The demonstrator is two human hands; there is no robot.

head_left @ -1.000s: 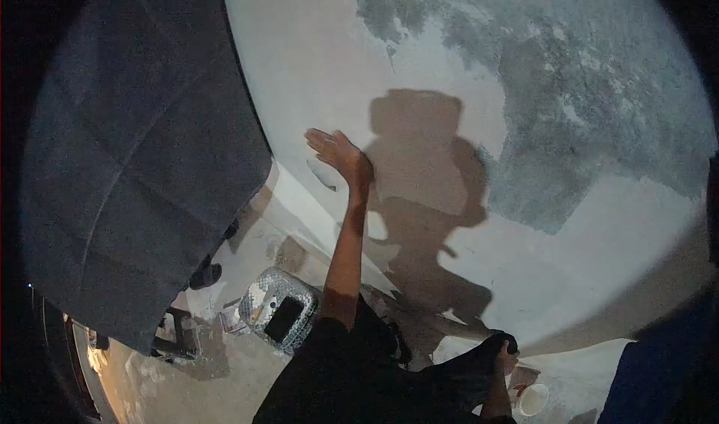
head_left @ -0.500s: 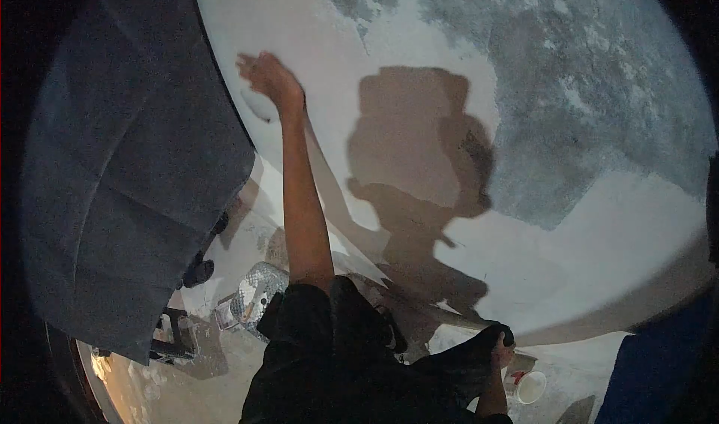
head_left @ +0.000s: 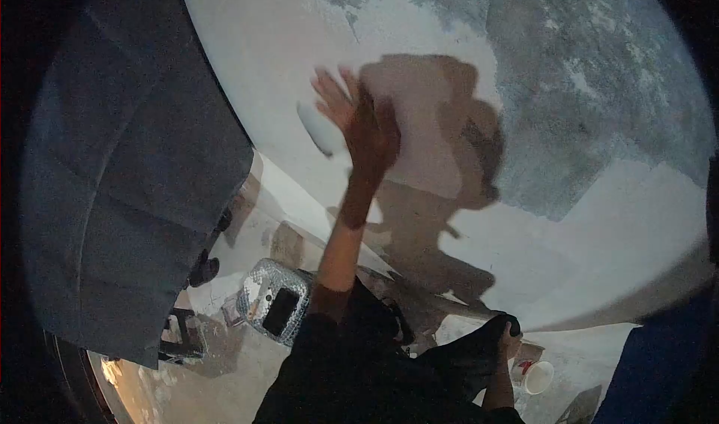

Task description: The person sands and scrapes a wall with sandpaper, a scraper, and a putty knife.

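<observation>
My left hand (head_left: 358,120) is raised in front of the pale, partly coated wall (head_left: 269,57). Its fingers are spread and slightly blurred, with nothing seen in them; whether it touches the wall cannot be made out. Low on the right, my right hand (head_left: 511,343) is closed on the dark cloth (head_left: 472,356) of my clothing. The shadow of my head and arm (head_left: 419,124) falls on the wall beside my left hand. Grey, rougher patches (head_left: 539,117) cover the wall's upper right.
A silvery patterned stool (head_left: 262,282) with a dark phone-like object (head_left: 280,312) stands on the floor. A white tub (head_left: 538,377) is near my right hand. A dark grey sheet (head_left: 127,162) hangs at left, with a black item (head_left: 204,268) by its edge. Blue cloth (head_left: 659,371) lies lower right.
My left hand has moved right across the wall and its fingers have spread. More of the stool shows. My right hand keeps its hold on the cloth.
</observation>
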